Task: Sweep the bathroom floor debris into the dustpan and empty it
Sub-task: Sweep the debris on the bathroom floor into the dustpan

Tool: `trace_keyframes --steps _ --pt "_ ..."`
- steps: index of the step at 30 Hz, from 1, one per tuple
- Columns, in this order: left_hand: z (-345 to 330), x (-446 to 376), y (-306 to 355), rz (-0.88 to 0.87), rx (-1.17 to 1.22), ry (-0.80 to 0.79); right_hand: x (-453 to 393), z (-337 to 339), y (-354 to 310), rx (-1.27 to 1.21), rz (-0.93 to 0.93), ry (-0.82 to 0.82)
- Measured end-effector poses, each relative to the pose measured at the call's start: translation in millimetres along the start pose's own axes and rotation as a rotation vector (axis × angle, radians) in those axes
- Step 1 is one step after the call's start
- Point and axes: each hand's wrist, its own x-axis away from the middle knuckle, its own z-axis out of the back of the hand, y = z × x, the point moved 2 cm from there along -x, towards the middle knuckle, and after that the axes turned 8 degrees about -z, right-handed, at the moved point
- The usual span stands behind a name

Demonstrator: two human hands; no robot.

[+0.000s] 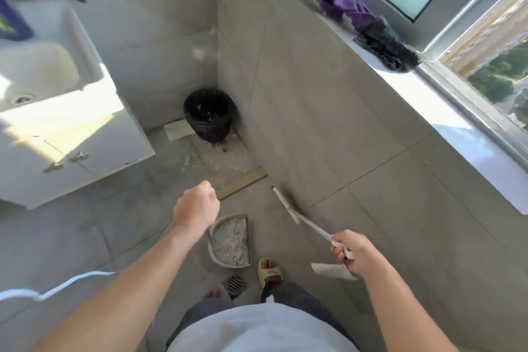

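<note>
My right hand [355, 254] grips the broom [297, 216] handle | my left hand [197, 204] is a closed fist above the dustpan [230, 240] | white debris [228, 237] in dustpan on floor [85, 237] | bin [210, 114] in corner.

A person seen from above, wearing a pale grey-white short-sleeved top [257, 328] that fills the frame around 6 o'clock. Both forearms are bare to the hands. Dark blue-grey jeans [288, 293] show just above the top. A cream slide sandal [269, 269] with a broad strap covers one foot; the other foot's toes [212, 292] peek out at its 9 o'clock.
</note>
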Motion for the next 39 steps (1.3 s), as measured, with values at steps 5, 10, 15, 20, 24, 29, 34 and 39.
trace_keyframes --steps 5,10,15,20,24,29,34,39 --pt "9.3 22.4 -17.9 0.201 -0.024 0.119 -36.7 -5.0 -42.1 0.082 0.025 -0.035" --pt "12.3 57.8 -38.9 0.416 0.012 0.267 -78.4 -19.3 -62.2 0.127 -0.002 -0.083" --pt "16.7 104.1 -52.7 0.602 0.026 0.405 -81.9 -44.7 -47.0 0.273 -0.025 -0.159" --pt "17.7 143.3 -66.9 0.744 0.064 0.479 -67.4 -51.2 -52.2 0.344 0.002 -0.175" --pt "13.6 167.9 -82.2 0.826 0.085 0.518 -59.8 -38.0 -74.1 0.473 0.054 -0.183" --pt "18.4 194.4 -104.8 0.878 0.1 0.541 -28.1 -38.4 -71.4 0.704 0.121 -0.221" --pt "22.3 229.0 -131.5 0.951 0.128 0.571 16.7 -77.1 -35.7 0.801 0.174 -0.35" --pt "26.2 266.7 -154.5 1.023 0.149 0.578 45.1 -134.5 1.7 0.69 0.003 -0.502"
